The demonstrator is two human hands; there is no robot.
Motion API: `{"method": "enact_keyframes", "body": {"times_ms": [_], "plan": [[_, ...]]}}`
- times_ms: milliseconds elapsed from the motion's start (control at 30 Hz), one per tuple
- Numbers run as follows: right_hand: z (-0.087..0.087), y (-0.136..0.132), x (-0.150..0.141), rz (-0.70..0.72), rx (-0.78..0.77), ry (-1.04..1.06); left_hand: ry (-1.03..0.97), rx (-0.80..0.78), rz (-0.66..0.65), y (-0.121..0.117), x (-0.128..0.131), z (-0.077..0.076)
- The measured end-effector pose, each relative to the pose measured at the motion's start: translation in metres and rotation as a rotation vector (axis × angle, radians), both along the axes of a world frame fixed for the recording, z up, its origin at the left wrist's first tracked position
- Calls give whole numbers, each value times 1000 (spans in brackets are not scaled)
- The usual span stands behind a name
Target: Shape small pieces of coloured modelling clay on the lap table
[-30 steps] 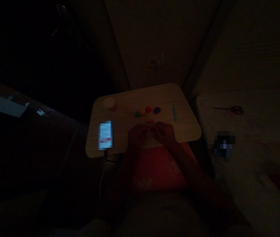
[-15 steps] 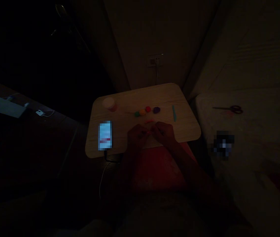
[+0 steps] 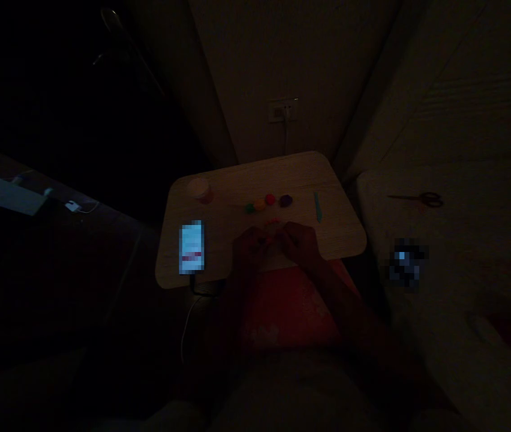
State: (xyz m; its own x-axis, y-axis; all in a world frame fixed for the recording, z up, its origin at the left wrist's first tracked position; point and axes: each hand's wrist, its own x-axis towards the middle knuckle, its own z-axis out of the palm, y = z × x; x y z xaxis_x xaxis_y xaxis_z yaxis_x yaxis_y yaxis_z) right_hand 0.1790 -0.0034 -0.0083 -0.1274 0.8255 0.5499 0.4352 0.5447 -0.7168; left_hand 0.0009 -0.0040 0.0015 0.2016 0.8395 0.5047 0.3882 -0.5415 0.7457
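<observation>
In the dim light, my left hand (image 3: 252, 245) and my right hand (image 3: 299, 241) meet over the table's near edge, fingers curled into pinches. Between their fingertips shows a small bit of red modelling clay (image 3: 270, 239), mostly hidden. Just beyond lie thin orange-red clay pieces (image 3: 273, 221). Farther back is a row of clay lumps: green (image 3: 249, 208), orange (image 3: 259, 204), red (image 3: 270, 199) and purple (image 3: 286, 201). A flat teal tool (image 3: 318, 207), like a clay knife, lies to their right.
The small wooden table (image 3: 219, 234) carries a pale cup (image 3: 200, 190) and a lit, blurred-out phone (image 3: 191, 247) with a cable. A red stool-like surface (image 3: 286, 306) is below my arms. Scissors (image 3: 417, 198) lie on the pale surface at right. A wall socket (image 3: 283, 110) is behind.
My fingers have shifted slightly around the red clay; both hands stay in nearly the same place. The picture is a little darker.
</observation>
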Motion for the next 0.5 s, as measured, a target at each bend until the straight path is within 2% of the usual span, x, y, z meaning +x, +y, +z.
{"method": "enact_keyframes", "body": {"times_ms": [300, 500], "plan": [[1, 0, 0, -15, 14, -9, -38, -86, -19, 0, -1, -4], [2, 0, 0, 10, 26, -4, -90, -149, 24, -1, 1, -3]]}}
